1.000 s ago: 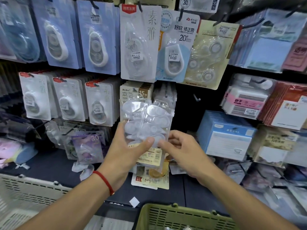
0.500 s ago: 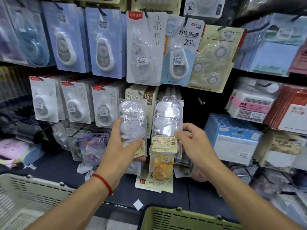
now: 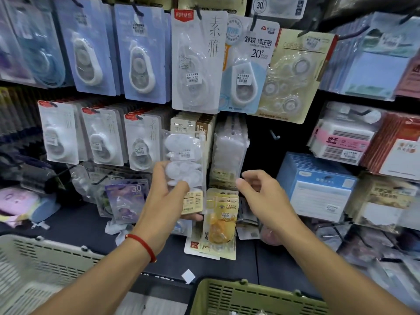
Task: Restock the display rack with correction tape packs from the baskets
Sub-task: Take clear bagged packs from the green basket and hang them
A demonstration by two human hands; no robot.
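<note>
I am holding a clear plastic pack of white correction tapes [image 3: 184, 164] upright in my left hand [image 3: 168, 198], thumb pinching its front, ready for a peg on the display rack [image 3: 261, 142], while my right hand [image 3: 261, 196] is hovering loosely open and empty beside the hanging clear packs [image 3: 229, 151].

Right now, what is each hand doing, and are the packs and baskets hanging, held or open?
left hand: gripping a clear pack
clear pack: held upright before the rack
right hand: loosely curled, holding nothing
hung clear packs: on their hook
green basket: open-topped
white basket: open-topped
</note>
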